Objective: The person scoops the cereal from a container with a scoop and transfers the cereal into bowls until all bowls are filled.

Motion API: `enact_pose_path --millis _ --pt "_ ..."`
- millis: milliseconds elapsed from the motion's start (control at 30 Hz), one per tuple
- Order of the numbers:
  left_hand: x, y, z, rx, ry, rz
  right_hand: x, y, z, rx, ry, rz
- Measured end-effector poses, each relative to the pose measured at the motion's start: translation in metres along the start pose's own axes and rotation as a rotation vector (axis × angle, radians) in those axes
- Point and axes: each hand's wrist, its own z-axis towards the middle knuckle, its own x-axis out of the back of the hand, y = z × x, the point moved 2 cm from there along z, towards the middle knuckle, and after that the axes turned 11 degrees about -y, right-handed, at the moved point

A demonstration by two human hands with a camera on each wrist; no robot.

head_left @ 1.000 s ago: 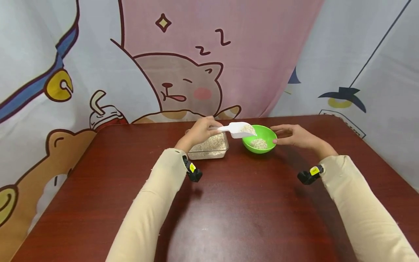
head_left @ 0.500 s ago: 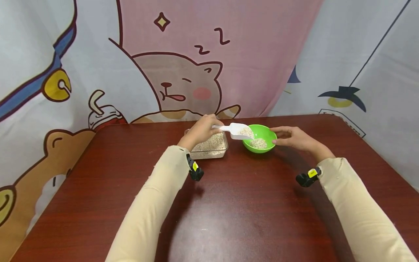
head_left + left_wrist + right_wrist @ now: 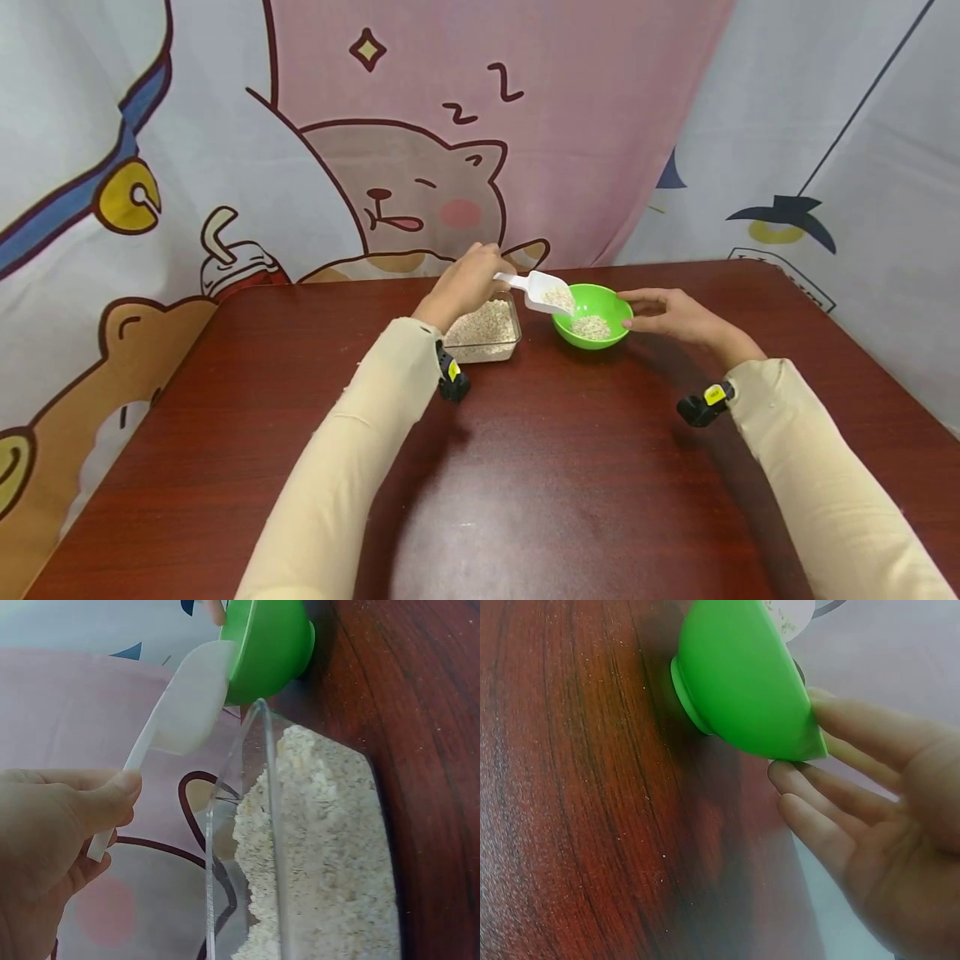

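A white scoop [image 3: 536,287] of pale flakes is held tilted at a green bowl [image 3: 585,340] on a reddish-brown table [image 3: 570,483].
The scoop's handle is pinched between thumb and fingers of the left hand [image 3: 471,282], its mouth at the bowl's near-left rim, beside a clear container [image 3: 275,825] of flakes. The bowl's opposite rim is held by thumb and fingertips of the right hand [image 3: 675,318]. The scoop appears light and stiff, best gripped along the handle, as loose flakes could be spilled by a sudden twist. The bowl looks light and smooth, probably easily slid, so is best steadied at the rim.
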Motion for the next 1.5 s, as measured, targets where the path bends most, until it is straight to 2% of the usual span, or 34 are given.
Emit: enact_pose_path --millis 133,233,400,700,1167,1500 --pt "0.005 0.005 0.002 -0.031 0.008 0.083 0.0 0.0 0.001 0.001 0.004 -0.01" --pt "0.008 0.009 0.004 -0.03 0.017 0.132 0.0 0.0 0.001 0.0 0.006 -0.023" --pt "0.008 0.012 0.007 -0.015 0.028 0.155 0.001 -0.001 0.0 -0.011 0.006 -0.031" --pt "0.0 0.017 0.014 -0.007 0.051 0.196 -0.001 -0.001 0.0 -0.01 -0.003 -0.031" --pt "-0.009 0.042 0.03 -0.039 0.057 0.346 0.0 -0.006 0.0 -0.013 -0.016 -0.029" --pt "-0.011 0.047 0.03 -0.114 0.09 0.344 0.0 -0.005 -0.001 -0.01 -0.002 -0.013"
